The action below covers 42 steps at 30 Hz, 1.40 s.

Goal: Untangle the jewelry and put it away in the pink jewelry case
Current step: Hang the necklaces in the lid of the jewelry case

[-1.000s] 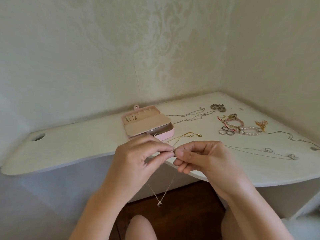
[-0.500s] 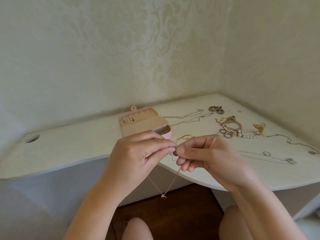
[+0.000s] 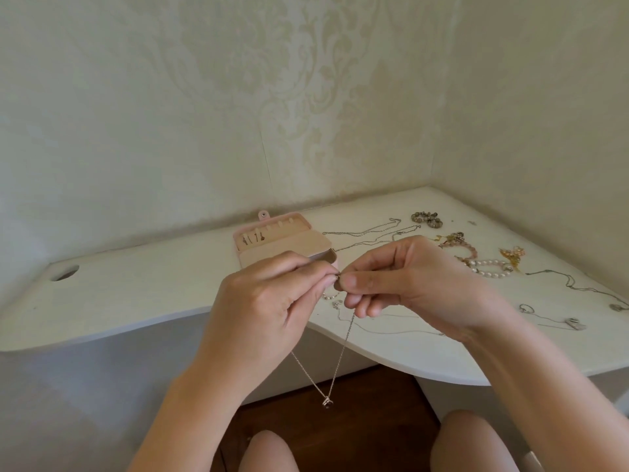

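Over the table's [image 3: 136, 294] front edge, my left hand [image 3: 269, 308] and right hand [image 3: 408, 284] pinch a necklace [image 3: 340, 356] at its clasp, seemingly fastening it; the case [image 3: 282, 240] comes next.

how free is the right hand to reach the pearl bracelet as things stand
Probably not at once: the right hand and left hand both pinch the necklace. But the pearl bracelet lies uncovered on the table beyond that hand, nothing between, so once freed the way looks open.

Soft, even daylight fills the scene, with no glare. Faint shadows lie under the curved white wooden counter [image 3: 143, 301]. Wide-angle distortion bends the edges; the right forearm is slightly motion-blurred.
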Each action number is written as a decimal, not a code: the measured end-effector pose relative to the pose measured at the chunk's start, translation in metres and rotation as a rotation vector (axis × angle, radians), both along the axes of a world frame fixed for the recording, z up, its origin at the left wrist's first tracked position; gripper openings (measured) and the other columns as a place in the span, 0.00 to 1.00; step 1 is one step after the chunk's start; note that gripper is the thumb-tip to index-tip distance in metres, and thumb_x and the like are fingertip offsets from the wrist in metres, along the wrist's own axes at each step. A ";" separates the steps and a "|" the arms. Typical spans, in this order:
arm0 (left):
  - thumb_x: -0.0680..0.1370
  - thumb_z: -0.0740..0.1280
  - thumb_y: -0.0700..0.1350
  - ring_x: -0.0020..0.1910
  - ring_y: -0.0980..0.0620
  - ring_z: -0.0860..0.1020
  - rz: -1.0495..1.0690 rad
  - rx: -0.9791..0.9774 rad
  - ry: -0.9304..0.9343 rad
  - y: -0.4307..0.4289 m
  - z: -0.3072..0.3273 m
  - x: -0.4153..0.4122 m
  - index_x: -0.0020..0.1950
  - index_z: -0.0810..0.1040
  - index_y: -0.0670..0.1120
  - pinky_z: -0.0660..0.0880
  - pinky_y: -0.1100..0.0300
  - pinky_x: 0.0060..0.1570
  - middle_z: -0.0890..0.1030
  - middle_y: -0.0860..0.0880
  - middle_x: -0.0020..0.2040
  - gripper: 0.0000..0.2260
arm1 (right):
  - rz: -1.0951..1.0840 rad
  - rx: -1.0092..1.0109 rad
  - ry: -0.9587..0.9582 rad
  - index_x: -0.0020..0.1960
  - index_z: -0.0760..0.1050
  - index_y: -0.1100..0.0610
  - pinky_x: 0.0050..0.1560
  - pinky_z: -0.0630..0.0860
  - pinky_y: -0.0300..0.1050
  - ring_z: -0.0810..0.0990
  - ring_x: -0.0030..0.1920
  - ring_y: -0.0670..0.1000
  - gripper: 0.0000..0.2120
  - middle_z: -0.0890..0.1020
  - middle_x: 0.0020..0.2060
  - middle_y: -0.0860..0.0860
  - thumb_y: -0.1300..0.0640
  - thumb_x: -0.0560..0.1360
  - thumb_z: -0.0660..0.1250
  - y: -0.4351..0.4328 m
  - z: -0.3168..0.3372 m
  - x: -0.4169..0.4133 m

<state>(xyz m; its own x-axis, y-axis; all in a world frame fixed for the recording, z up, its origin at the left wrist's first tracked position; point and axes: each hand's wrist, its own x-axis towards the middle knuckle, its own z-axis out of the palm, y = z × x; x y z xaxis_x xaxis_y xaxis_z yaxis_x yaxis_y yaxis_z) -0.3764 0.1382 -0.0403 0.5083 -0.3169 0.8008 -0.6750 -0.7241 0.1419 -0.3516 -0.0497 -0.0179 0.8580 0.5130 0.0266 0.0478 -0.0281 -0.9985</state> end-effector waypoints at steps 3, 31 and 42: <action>0.78 0.65 0.44 0.39 0.58 0.78 0.036 -0.014 -0.038 0.000 0.001 0.001 0.48 0.85 0.43 0.74 0.66 0.37 0.83 0.53 0.41 0.09 | 0.006 -0.010 -0.032 0.38 0.83 0.61 0.33 0.75 0.34 0.81 0.32 0.48 0.06 0.82 0.31 0.55 0.58 0.64 0.72 0.001 0.006 0.003; 0.67 0.76 0.47 0.24 0.59 0.64 -0.613 -0.870 1.148 -0.001 -0.021 0.018 0.41 0.86 0.45 0.61 0.70 0.25 0.83 0.46 0.38 0.07 | 0.109 -0.523 -0.240 0.44 0.83 0.61 0.32 0.73 0.28 0.81 0.31 0.42 0.07 0.85 0.35 0.54 0.66 0.67 0.76 -0.013 0.040 0.025; 0.67 0.69 0.44 0.22 0.59 0.62 -0.488 -0.833 1.199 -0.014 -0.019 0.014 0.40 0.86 0.43 0.60 0.70 0.24 0.84 0.45 0.38 0.07 | -0.032 -0.788 -0.696 0.41 0.83 0.43 0.35 0.66 0.30 0.73 0.37 0.40 0.02 0.77 0.35 0.44 0.47 0.69 0.74 -0.012 0.005 0.021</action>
